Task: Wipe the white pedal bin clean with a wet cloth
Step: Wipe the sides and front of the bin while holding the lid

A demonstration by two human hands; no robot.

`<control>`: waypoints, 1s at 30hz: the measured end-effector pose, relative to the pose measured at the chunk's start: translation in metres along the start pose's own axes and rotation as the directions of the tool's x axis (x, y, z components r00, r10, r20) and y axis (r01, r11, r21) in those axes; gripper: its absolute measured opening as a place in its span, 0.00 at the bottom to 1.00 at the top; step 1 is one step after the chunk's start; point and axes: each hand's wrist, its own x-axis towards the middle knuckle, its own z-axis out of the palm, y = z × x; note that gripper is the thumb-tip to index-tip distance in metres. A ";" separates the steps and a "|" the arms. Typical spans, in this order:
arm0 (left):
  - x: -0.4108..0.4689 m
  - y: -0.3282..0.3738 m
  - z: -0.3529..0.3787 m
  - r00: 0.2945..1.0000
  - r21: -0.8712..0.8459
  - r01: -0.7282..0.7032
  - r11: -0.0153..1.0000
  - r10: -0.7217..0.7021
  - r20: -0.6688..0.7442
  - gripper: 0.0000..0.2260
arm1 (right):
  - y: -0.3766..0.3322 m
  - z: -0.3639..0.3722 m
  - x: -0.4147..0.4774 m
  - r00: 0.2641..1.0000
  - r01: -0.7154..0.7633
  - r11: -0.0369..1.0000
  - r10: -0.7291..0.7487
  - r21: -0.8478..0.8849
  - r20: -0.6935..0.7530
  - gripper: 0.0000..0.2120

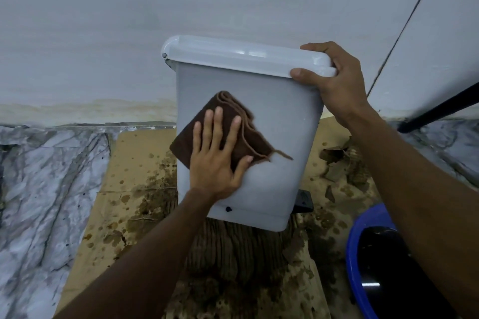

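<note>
The white pedal bin point(280, 122) stands tilted on wet cardboard, its lid point(233, 57) closed. Its black pedal point(304, 201) pokes out at the lower right. A folded brown cloth point(241, 127) lies flat against the bin's side wall. My left hand point(217, 160) presses on the cloth with fingers spread. My right hand point(334, 80) grips the lid's right corner, thumb on the front rim. A small dark spot point(228, 209) marks the wall near the bin's bottom edge.
Stained, soggy cardboard point(134, 181) covers the marble-patterned floor point(46, 176). A blue basin point(368, 261) with dark water sits at the lower right. A pale wall point(103, 33) rises right behind the bin. A black bar point(440, 109) and a thin cable point(404, 26) cross at the right.
</note>
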 end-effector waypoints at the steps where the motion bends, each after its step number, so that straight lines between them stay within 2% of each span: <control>1: -0.007 0.003 0.002 1.000 0.005 0.006 1.000 -0.006 0.009 0.35 | 0.001 -0.001 0.000 1.000 0.000 1.000 0.000 0.005 -0.003 0.22; 4: -0.045 0.014 0.013 0.981 -0.012 -0.167 0.986 0.167 0.100 0.35 | 0.000 0.000 0.000 1.000 0.007 1.000 -0.007 0.017 0.000 0.22; 7: -0.085 0.023 0.022 0.898 -0.022 -0.398 0.917 0.394 0.193 0.34 | 0.001 0.001 0.001 1.000 0.008 1.000 -0.008 0.025 0.001 0.22; 10: -0.082 0.029 0.021 0.858 -0.021 -0.473 0.881 0.466 0.217 0.34 | 0.002 0.001 0.002 1.000 0.001 1.000 -0.001 0.017 -0.003 0.23; 12: -0.056 0.023 0.014 0.849 -0.051 -0.496 0.867 0.496 0.182 0.33 | 0.001 0.001 0.003 1.000 -0.001 1.000 0.002 0.023 -0.006 0.24; 14: -0.021 0.011 0.005 0.914 -0.054 -0.385 0.921 0.389 0.112 0.32 | 0.000 0.001 0.002 1.000 0.001 1.000 -0.001 0.020 -0.001 0.25; 16: 0.007 0.001 -0.005 0.990 -0.030 -0.136 0.990 0.137 0.043 0.33 | 0.000 0.000 0.001 1.000 0.001 1.000 -0.001 0.014 0.005 0.24; 17: 0.014 0.000 -0.007 0.999 -0.020 -0.034 0.999 0.035 0.016 0.34 | 0.000 0.000 0.001 1.000 0.000 1.000 0.000 0.012 0.004 0.24; 18: 0.015 0.002 -0.007 1.000 -0.009 0.005 1.000 -0.005 0.009 0.35 | 0.000 -0.001 0.001 1.000 -0.004 1.000 0.004 0.013 0.001 0.24; 20: 0.004 0.010 -0.002 0.994 -0.007 -0.096 0.995 0.096 0.050 0.35 | 0.000 -0.001 0.001 1.000 -0.008 1.000 0.008 0.018 -0.003 0.23; 22: -0.022 0.017 0.006 0.946 -0.033 -0.301 0.953 0.302 0.118 0.33 | 0.000 0.000 0.001 1.000 -0.006 1.000 0.006 0.022 0.001 0.22; 24: -0.053 0.016 0.012 0.844 -0.034 -0.501 0.865 0.497 0.199 0.31 | 0.000 0.000 0.001 1.000 -0.012 1.000 0.012 0.028 0.003 0.22; 26: -0.076 0.003 0.014 0.744 0.006 -0.641 0.768 0.619 0.254 0.32 | 0.000 0.000 0.001 1.000 -0.008 1.000 0.008 0.021 0.005 0.21; 28: -0.080 -0.018 0.013 0.698 0.027 -0.695 0.719 0.664 0.267 0.33 | -0.001 0.000 0.001 1.000 -0.004 1.000 0.004 0.015 0.008 0.20; 30: -0.070 -0.036 0.008 0.731 0.008 -0.655 0.756 0.630 0.261 0.34 | -0.001 0.000 0.001 1.000 -0.002 1.000 0.002 0.019 0.008 0.20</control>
